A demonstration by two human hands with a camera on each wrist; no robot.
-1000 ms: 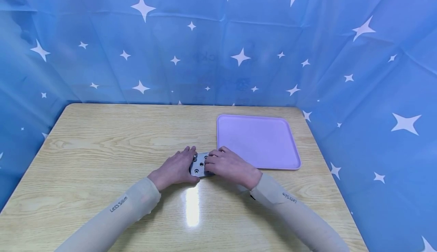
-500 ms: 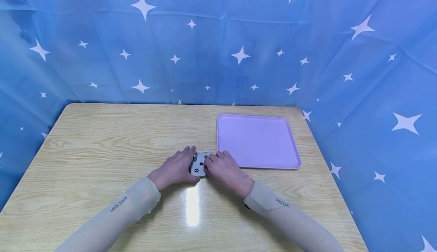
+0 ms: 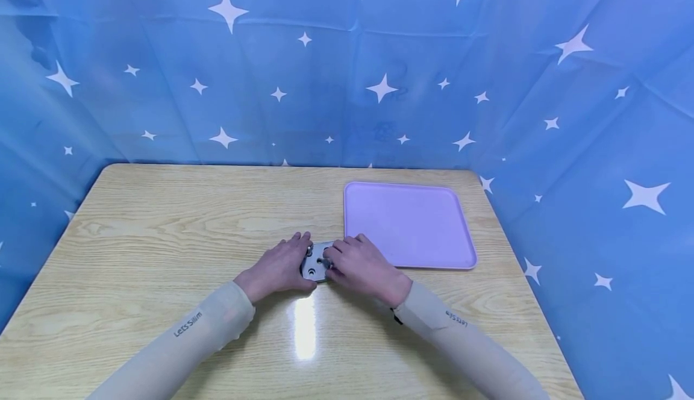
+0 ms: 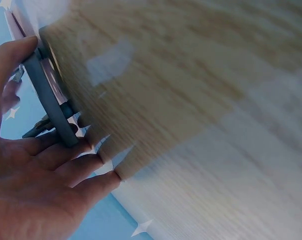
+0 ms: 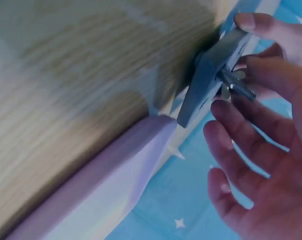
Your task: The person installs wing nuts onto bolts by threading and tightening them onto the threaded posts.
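Observation:
A grey metal plate (image 3: 313,267) with several round holes is held over the wooden table, seen edge-on in both wrist views. My left hand (image 3: 278,268) grips its left side, with the thumb at the near edge and fingers at the far edge. Threaded bolts stand in the plate: one bolt (image 4: 38,126) beside the left fingers, another bolt (image 5: 237,84) on the right part. My right hand (image 3: 362,268) is at that right bolt, thumb and curled fingers around it. The index fingertip is partly hidden behind the thumb in the right wrist view.
A purple tray (image 3: 470,262) lies just right of the plate, its near left corner close to the right hand. The wooden table (image 3: 162,231) ends at a blue curtain (image 3: 260,62) with white stars at the back and sides.
My right hand shifts and turns slightly at the plate's right side, its wrist swinging left and then back right. A bolt shows at its fingertips now. The left hand keeps its hold.

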